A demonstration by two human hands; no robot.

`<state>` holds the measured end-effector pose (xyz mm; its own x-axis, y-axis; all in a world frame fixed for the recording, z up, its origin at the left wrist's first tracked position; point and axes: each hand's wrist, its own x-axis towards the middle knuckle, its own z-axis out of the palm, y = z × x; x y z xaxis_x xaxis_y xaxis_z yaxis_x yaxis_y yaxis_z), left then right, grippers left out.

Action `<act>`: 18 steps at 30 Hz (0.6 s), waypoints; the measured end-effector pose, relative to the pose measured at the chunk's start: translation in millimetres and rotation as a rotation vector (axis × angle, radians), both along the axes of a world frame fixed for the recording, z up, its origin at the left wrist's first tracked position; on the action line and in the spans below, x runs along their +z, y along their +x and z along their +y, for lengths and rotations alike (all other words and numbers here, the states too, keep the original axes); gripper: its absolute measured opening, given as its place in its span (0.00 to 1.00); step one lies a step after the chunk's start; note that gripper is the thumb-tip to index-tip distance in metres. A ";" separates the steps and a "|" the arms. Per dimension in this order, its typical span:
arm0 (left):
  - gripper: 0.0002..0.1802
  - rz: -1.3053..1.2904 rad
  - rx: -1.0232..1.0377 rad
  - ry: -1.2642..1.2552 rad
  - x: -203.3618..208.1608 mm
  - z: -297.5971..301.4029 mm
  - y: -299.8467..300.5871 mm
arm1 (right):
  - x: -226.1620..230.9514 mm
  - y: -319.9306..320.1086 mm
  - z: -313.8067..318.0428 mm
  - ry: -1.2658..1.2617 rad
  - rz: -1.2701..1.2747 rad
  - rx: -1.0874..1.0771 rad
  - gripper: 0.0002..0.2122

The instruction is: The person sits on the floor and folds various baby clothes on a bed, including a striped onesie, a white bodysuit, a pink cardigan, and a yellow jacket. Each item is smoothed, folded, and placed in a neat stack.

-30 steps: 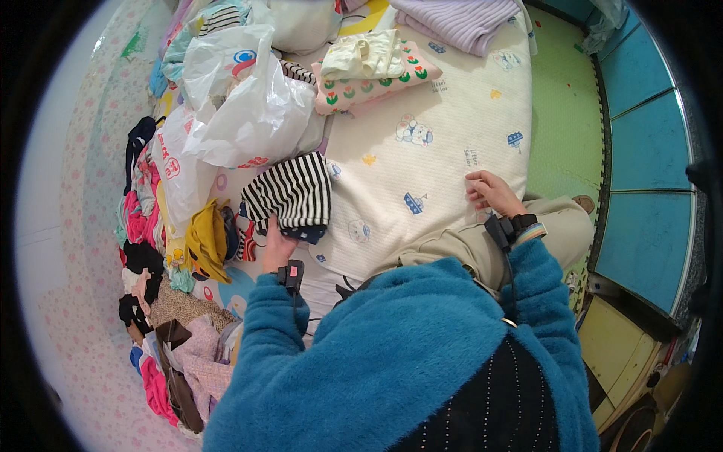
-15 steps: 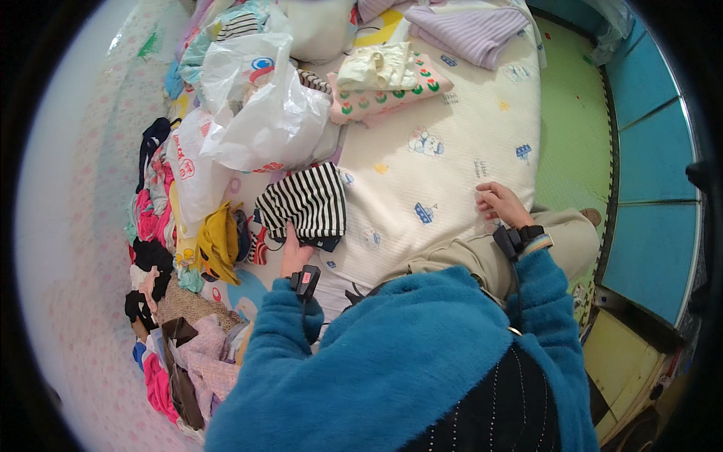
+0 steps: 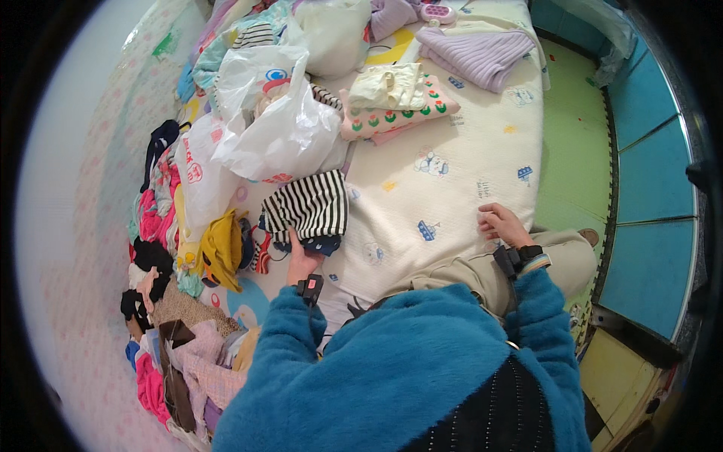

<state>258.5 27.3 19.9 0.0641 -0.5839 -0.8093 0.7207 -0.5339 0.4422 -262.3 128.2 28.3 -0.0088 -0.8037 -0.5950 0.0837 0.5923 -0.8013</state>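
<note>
Left hand (image 3: pixel 303 264): on striped cloth (image 3: pixel 309 205), near edge; can't tell whether my fingers clamp.
Right hand (image 3: pixel 503 224): fingers apart, over bed (image 3: pixel 467 162).

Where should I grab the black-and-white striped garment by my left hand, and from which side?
Probably by its right edge, coming from the right: on the striped garment that edge is fairly straight and faces the white sheet. The white plastic bag crowds its far side, and your left hand is at its near edge. A shallow pinch might avoid the dark-blue cloth underneath.
</note>
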 end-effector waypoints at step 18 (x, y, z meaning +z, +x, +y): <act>0.28 -1.099 -0.732 -0.682 64.2 55.3 7.5 | -9.3 2.2 -2.2 -0.006 0.038 -0.001 0.14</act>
